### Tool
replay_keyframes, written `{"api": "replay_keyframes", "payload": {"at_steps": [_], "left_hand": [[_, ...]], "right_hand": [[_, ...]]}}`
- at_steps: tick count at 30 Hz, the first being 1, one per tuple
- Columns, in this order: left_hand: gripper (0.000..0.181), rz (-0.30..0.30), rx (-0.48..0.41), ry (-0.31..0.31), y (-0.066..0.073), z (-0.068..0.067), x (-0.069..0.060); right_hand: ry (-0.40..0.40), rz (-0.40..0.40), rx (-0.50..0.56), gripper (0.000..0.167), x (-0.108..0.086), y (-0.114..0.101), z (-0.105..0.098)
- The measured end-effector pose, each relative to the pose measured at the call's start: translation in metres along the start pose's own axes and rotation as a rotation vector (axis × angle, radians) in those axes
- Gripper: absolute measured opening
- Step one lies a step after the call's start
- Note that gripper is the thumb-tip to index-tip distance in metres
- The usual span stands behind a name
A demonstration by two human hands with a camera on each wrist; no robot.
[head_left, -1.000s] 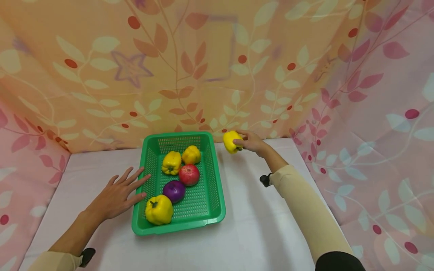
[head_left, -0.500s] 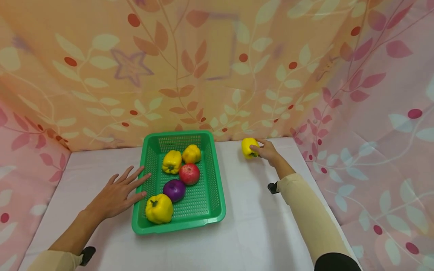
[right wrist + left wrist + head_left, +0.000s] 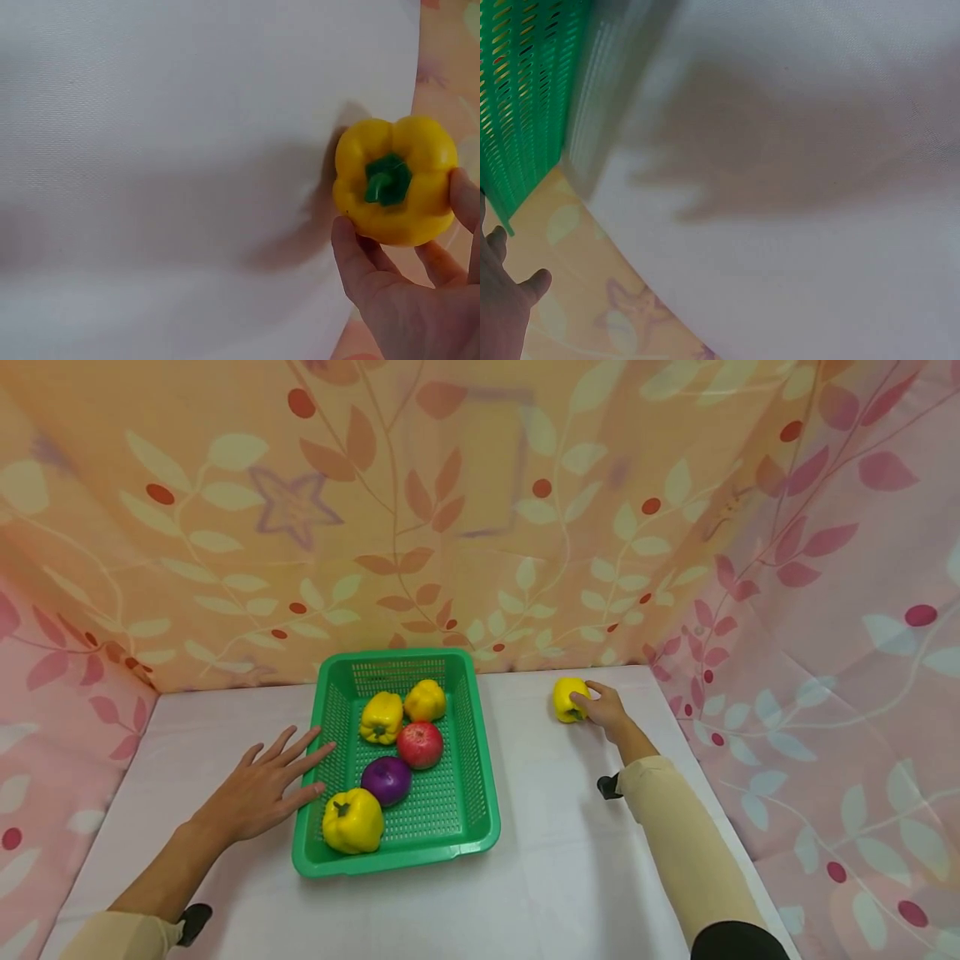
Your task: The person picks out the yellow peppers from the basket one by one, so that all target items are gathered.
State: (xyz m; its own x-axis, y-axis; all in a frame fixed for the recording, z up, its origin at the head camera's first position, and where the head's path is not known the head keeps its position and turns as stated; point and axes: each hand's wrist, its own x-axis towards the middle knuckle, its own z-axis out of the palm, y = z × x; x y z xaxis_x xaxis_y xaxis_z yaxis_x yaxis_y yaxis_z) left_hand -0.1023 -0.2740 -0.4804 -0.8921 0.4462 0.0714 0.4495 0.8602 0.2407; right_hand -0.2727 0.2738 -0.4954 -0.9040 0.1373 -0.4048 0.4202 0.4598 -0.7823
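My right hand [image 3: 606, 708] grips a yellow bell pepper [image 3: 570, 700] at the table's back right, thumb and fingers round its sides. In the right wrist view the bell pepper [image 3: 397, 180] shows its green stem towards the camera. Whether it touches the table I cannot tell. My left hand [image 3: 258, 792] has its fingers spread, with the fingertips over the left rim of a green plastic basket [image 3: 435, 857]. Inside the basket are a yellow bell pepper [image 3: 352, 822] at the front left, a purple onion [image 3: 386, 781], a red pomegranate [image 3: 420, 745] and two more yellow peppers [image 3: 382, 718] at the back.
A white cloth covers the table [image 3: 547, 860]. Behind it hangs an orange patterned curtain [image 3: 480, 527], with pink patterned cloth [image 3: 840, 693] along the right and left sides. The basket's perforated side [image 3: 525, 90] shows in the left wrist view.
My right hand has carried the yellow bell pepper rightward and down, away from the basket's right rim towards the table's back right. The left hand and the basket stay in place.
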Motion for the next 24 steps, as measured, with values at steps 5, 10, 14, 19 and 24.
{"api": "replay_keyframes", "payload": {"at_steps": [5, 10, 14, 19, 24], "left_hand": [[0.064, -0.002, -0.004, 0.001, 0.001, -0.001, 0.000], [0.063, -0.008, -0.011, -0.003, 0.003, -0.001, 0.001], [0.064, -0.009, -0.011, -0.007, 0.003, -0.001, 0.001], [0.064, -0.013, -0.001, -0.016, 0.000, 0.000, 0.001], [0.064, -0.012, 0.004, -0.017, -0.001, 0.001, 0.001]], "right_hand": [[0.018, 0.017, 0.048, 0.070, 0.003, 0.006, 0.000], [0.012, 0.041, 0.016, 0.073, 0.006, 0.009, -0.001], [-0.005, 0.043, -0.011, 0.074, 0.008, 0.009, -0.004], [0.008, -0.019, -0.057, 0.073, 0.008, 0.002, -0.008], [0.027, -0.120, -0.138, 0.075, 0.004, -0.015, -0.011]]}}
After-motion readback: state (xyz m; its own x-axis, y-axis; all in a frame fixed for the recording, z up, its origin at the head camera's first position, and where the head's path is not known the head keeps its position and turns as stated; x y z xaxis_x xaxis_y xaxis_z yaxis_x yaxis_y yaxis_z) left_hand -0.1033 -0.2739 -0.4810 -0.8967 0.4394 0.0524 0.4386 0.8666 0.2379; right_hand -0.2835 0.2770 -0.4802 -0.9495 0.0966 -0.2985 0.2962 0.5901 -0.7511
